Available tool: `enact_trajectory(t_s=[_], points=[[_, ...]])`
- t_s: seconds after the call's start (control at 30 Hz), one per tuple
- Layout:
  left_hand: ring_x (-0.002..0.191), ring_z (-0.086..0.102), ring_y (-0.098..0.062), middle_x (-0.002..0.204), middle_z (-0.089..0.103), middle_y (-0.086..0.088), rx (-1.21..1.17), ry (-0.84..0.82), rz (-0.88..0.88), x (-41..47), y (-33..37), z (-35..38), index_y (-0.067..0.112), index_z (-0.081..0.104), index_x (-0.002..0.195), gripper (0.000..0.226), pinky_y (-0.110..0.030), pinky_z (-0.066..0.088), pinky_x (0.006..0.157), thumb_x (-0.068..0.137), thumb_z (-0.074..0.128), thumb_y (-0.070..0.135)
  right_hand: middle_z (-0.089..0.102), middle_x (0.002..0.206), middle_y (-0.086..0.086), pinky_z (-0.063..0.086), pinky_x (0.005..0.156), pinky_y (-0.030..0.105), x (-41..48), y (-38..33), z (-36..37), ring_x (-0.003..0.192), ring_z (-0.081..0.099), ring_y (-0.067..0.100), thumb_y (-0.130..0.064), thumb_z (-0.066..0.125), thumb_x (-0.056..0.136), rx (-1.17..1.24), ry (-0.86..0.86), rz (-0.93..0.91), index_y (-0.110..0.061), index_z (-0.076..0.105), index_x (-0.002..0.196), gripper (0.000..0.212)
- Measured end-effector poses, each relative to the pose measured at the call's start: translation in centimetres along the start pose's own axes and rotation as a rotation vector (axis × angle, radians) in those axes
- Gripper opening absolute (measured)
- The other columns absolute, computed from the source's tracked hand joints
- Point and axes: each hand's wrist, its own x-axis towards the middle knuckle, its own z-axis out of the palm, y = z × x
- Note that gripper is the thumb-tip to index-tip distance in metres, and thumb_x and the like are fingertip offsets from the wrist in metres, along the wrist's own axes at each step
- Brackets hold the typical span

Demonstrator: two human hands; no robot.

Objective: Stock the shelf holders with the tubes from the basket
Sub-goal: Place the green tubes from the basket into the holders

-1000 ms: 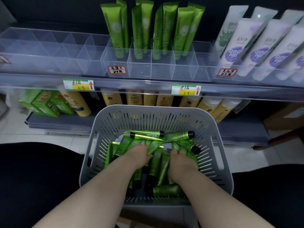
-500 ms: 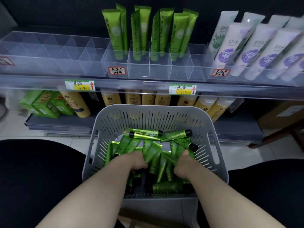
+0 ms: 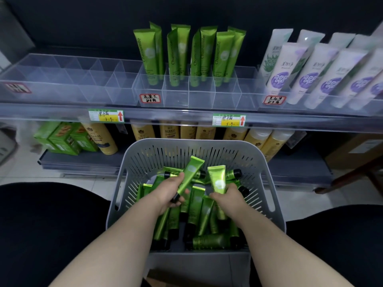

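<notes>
Holding one tube apiece above the basket [image 3: 271, 175]: left hand [image 3: 170, 192] wraps the left tube [image 3: 190, 174] near its cap and right hand [image 3: 230, 200] clasps the right tube [image 3: 218, 179]. Crimped ends point toward the shelf holders [image 3: 200, 97] ahead; both hands seem equally near.
</notes>
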Motion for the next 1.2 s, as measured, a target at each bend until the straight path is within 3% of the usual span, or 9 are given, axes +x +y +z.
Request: enact_trajectory(t_s=[0.13,0.2,0.27,0.43,0.57,0.73,0.83,1.1,1.2], points=[[0.069,0.057,-0.015,0.094,0.071,-0.003,-0.117,-0.079,0.055,-0.6,0.1,0.2,0.015,0.056,0.107,0.026,-0.027,0.05,0.062,0.097,0.045,0.036,0.059,0.1,0.007,0.043,0.071,0.027,-0.4,-0.4,-0.4,0.086,0.055,0.02,-0.013,0.062,0.085,0.103,-0.016,-0.09,-0.009,0.048,0.118,0.037],[0.09,0.063,-0.021,0.108,0.069,-0.006,-0.135,-0.136,0.098,-0.7,0.2,0.2,0.012,0.056,0.115,0.03,-0.039,0.05,0.089,0.091,0.057,0.03,0.06,0.114,0.004,0.046,0.087,0.03,-0.6,-0.7,-0.5,0.102,0.057,0.021,-0.026,0.067,0.083,0.13,-0.018,-0.121,-0.011,0.049,0.125,0.048],[0.107,0.06,-0.028,0.12,0.062,-0.009,-0.168,-0.163,0.122,-0.8,0.4,0.1,0.013,0.051,0.119,0.039,-0.045,0.044,0.1,0.084,0.066,0.025,0.057,0.126,0.003,0.043,0.1,0.039,-0.6,-0.9,-0.6,0.117,0.053,0.024,-0.041,0.066,0.083,0.162,0.009,-0.124,-0.013,0.049,0.13,0.058],[0.113,0.058,-0.026,0.125,0.06,-0.003,-0.141,-0.112,0.191,-1.4,0.6,0.5,0.024,0.049,0.126,0.06,-0.05,0.043,0.1,0.076,0.067,0.051,0.063,0.115,0.004,0.044,0.086,0.026,-0.7,-1.2,-1.0,0.107,0.058,0.024,-0.035,0.058,0.091,0.056,0.03,-0.203,-0.012,0.057,0.124,0.04],[0.109,0.06,-0.02,0.112,0.065,0.001,0.064,0.04,0.23,-1.2,-0.1,0.4,0.022,0.058,0.103,0.029,-0.041,0.042,0.101,0.085,0.062,0.044,0.054,0.133,0.004,0.038,0.083,0.017,-0.6,-0.3,-0.8,0.113,0.054,0.02,-0.021,0.059,0.091,-0.132,0.05,-0.22,-0.016,0.055,0.13,0.039],[0.116,0.052,-0.02,0.125,0.057,-0.004,0.443,0.237,0.311,-1.3,-0.1,0.4,0.014,0.057,0.124,0.042,-0.022,0.037,0.095,0.085,0.068,0.022,0.058,0.128,0.005,0.048,0.089,0.026,-0.4,-0.2,-0.9,0.108,0.058,0.021,-0.02,0.058,0.092,-0.29,0.066,-0.252,-0.017,0.055,0.129,0.038],[0.128,0.044,-0.021,0.137,0.051,-0.005,0.578,0.296,0.354,-1.4,0.3,0.5,0.017,0.055,0.129,0.045,-0.023,0.033,0.102,0.087,0.064,0.029,0.062,0.12,0.007,0.05,0.084,0.028,-0.2,-0.3,-0.8,0.1,0.06,0.022,-0.025,0.057,0.092,-0.337,0.109,-0.283,-0.016,0.055,0.129,0.037],[0.121,0.048,-0.02,0.132,0.052,0.001,0.906,0.321,0.443,-1.3,0.8,0.8,0.024,0.055,0.129,0.037,-0.027,0.038,0.096,0.097,0.043,0.038,0.058,0.119,0.012,0.043,0.076,0.028,0.2,-0.7,-0.4,0.091,0.056,0.023,-0.028,0.038,0.1,-0.438,0.125,-0.347,-0.009,0.058,0.119,0.034],[0.112,0.054,-0.019,0.122,0.06,0.002,0.946,0.363,0.5,-1.5,1.6,0.5,0.027,0.064,0.119,0.029,-0.027,0.044,0.092,0.094,0.052,0.035,0.053,0.126,0.008,0.043,0.089,0.027,0.4,-1.2,-0.9,0.104,0.056,0.024,-0.025,0.046,0.098,-0.416,0.161,-0.349,-0.01,0.061,0.122,0.032]])
